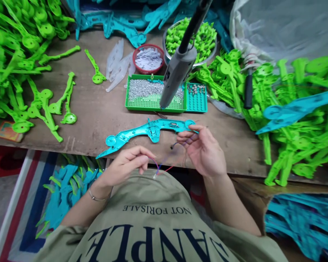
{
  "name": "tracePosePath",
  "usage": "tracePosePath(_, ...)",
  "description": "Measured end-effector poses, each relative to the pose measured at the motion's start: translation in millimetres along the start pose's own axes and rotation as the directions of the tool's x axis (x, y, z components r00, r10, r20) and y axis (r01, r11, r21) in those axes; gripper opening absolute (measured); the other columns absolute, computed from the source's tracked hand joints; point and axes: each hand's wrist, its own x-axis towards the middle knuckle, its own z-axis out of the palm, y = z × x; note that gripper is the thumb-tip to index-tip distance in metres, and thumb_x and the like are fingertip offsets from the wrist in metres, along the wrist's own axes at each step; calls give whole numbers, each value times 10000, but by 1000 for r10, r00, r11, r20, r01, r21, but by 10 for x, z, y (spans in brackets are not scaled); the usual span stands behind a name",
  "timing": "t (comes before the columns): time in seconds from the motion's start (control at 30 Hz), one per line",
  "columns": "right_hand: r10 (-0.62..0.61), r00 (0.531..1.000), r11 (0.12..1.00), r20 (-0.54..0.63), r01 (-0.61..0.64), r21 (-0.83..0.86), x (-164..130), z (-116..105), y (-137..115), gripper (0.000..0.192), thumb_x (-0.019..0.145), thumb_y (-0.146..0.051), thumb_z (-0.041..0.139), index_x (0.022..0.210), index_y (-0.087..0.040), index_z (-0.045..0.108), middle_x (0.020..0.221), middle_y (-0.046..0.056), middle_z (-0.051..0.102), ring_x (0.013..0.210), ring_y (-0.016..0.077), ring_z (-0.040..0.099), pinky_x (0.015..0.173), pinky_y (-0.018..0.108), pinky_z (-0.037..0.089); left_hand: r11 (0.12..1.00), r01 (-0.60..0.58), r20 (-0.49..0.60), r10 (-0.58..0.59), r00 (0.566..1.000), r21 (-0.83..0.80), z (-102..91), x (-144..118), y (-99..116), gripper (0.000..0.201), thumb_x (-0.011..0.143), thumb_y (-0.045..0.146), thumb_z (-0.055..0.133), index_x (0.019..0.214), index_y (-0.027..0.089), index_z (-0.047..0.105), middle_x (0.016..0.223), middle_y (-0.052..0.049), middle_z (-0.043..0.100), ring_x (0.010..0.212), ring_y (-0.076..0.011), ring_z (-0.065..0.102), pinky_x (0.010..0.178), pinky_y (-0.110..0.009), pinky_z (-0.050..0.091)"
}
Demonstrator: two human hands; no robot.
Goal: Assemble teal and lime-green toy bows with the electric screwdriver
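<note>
A long teal plastic shell point(142, 131) lies on the wooden bench point(98, 109) near its front edge. My right hand point(205, 151) is at its right end, fingertips on the shell and on thin wires point(177, 149) that run down from it. My left hand point(127, 163) pinches the other end of the red, blue and purple wires point(160, 168) just above my lap. A grey electric screwdriver point(177, 74) hangs over the bench behind the shell, its tip above the green tray.
A green tray of small screws point(144, 92) joins a teal tray point(197, 100). Behind stand a red basket point(149, 58) and a metal bowl of green pieces point(205, 36). Green plastic parts are heaped left point(19, 65) and right point(289, 120); teal parts point(65, 189) lie below.
</note>
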Motion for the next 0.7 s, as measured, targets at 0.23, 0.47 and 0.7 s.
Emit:
tracePosePath(0.23,-32,905,714,425,318,-624,-228,-226,319,353,1013,-475,525,1219,-283,738,1268,81,756,1264,290,651,1098,550,475,940,-157,-403,276,873,304,-352,-7,48,222,942,360,688,1019,184,797,846,-39,711,645,-102,617,613,-223,525)
tracePosePath(0.47,-340,821,305,459,558,-772,-327,-691,376,214,1004,-287,592,896,-225,766,905,50,813,961,252,754,928,440,513,832,-130,-421,400,814,540,-399,114,-129,211,922,285,679,1084,226,801,786,1,623,693,-105,588,651,-228,479)
tracePosePath(0.7,-563,699,257,441,656,-710,-226,-394,12,259,871,-156,717,1117,-230,680,967,65,767,895,240,724,815,386,547,991,-56,-363,98,927,124,-86,297,-282,238,847,398,758,889,166,726,695,-8,693,629,-114,635,613,-227,503)
